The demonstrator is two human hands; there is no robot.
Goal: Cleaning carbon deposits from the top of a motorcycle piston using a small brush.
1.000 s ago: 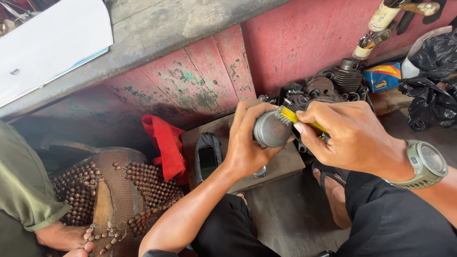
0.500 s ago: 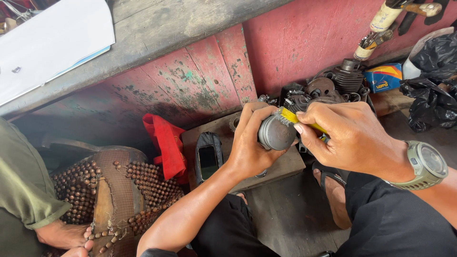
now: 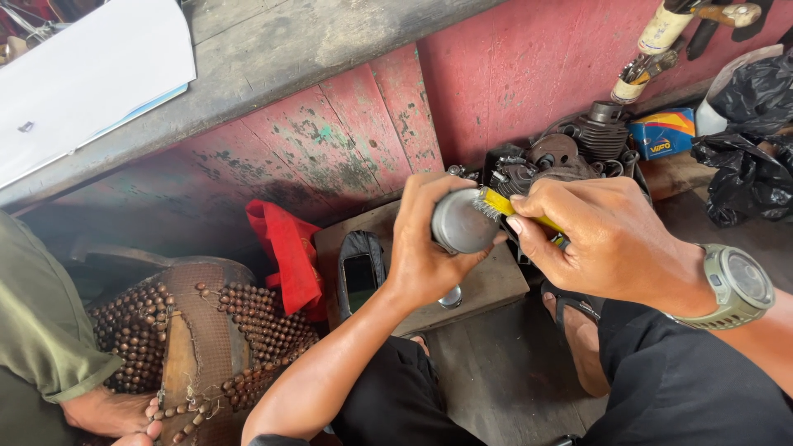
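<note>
A: What is each hand doing?

B: The left hand (image 3: 425, 248) has its fingers clamped around a grey metal cylinder (image 3: 461, 221), held up above the wooden block (image 3: 487, 285). The right hand (image 3: 611, 239) has its fingers closed on a yellow-handled wire brush (image 3: 496, 203), bristles touching the cylinder's rim.

A: How would you do it well?

B: I'd judge short strokes away from the left thumb, turning the cylinder a little at a time, with a firm grip so it doesn't slip.

A: Any packages about?

B: 1 small box (image 3: 663, 132), blue with orange and yellow, lies by the red wall (image 3: 512, 74) right of the engine parts (image 3: 578, 144). A black plastic bag (image 3: 747, 149) sits beside it. White paper (image 3: 83, 74) lies on the bench (image 3: 273, 49), upper left.
</note>
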